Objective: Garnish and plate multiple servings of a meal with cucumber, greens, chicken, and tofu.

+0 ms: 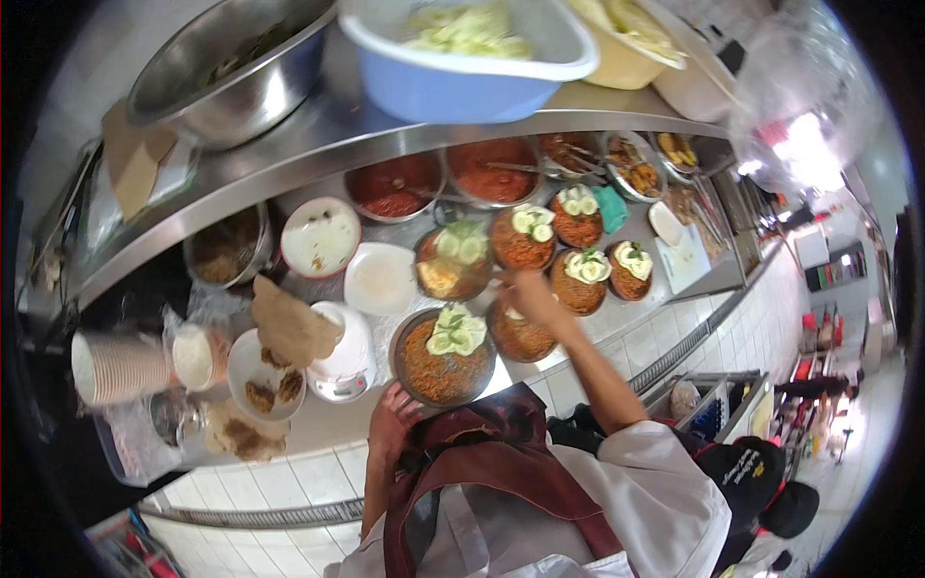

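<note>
My left hand point(394, 417) rests its fingers on the near-left rim of a large dark bowl point(442, 372). This bowl holds orange-brown food topped with pale green slices, apparently cucumber, and a leafy garnish. Farther right, my right hand point(536, 298) reaches over a smaller bowl of similar food point(524, 338), partly covering it. Its fingertips come close to a bowl with a yellowish piece and green slices point(444, 278); anything pinched between them is hidden. Several garnished bowls stand beyond, among them one at the back point(523, 238) and one at the right point(630, 271).
Behind are pans of red sauce point(394, 184) with ladles. A raised steel shelf point(325, 148) carries a blue tub of shredded greens point(448, 87) and a steel bowl point(238, 87). Leftward are a white kitchen scale point(347, 365), a white plate point(379, 278) and stacked cups point(119, 368). Other people point(744, 477) are at right.
</note>
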`<state>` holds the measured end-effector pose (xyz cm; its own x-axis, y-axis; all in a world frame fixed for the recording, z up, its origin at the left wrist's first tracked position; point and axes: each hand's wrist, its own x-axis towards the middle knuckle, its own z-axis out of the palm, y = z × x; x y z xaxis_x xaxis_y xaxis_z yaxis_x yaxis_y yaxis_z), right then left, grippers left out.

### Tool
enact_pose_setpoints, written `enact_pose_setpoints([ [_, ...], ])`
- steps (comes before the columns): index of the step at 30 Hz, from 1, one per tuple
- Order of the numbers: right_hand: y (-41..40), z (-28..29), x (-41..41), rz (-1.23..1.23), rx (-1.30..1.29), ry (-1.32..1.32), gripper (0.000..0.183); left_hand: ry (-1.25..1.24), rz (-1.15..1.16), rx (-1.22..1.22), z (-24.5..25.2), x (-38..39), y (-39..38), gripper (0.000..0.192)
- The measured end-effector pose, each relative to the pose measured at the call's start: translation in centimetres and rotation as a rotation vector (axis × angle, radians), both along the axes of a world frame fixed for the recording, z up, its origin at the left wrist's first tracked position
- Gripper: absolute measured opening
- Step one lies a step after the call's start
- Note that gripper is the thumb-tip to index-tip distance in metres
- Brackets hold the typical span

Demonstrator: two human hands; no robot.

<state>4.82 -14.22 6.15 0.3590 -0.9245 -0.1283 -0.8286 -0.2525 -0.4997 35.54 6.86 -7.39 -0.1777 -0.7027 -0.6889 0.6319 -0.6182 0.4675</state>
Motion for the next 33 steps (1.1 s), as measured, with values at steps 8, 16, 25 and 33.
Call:
enact_pose_setpoints([
  [8,4.0,-1.3,-2.5,-0.235,0.020,-0.260,0.031,-0.060,0.038,0.043,-0.7,0.4,-0.5,0.055],
  [16,-8.2,3.9,-45.1,-0.576,-0.243,0.319,0.031,-0.333,0.254,0.200,0.2,-4.0,-0.6,0.064],
  [25,-28.3,-2.5,-47.9,-0.334,-0.542,0.272,0.033,-0.491,0.435,0.136,8.2,-11.3,-0.3,0.071],
  [33,-24.1,-1.0,-49.2,-0.225,-0.733,0.267,0.036,-0.381,0.668,0.101,-1.8,-7.9,2.5,0.062],
])
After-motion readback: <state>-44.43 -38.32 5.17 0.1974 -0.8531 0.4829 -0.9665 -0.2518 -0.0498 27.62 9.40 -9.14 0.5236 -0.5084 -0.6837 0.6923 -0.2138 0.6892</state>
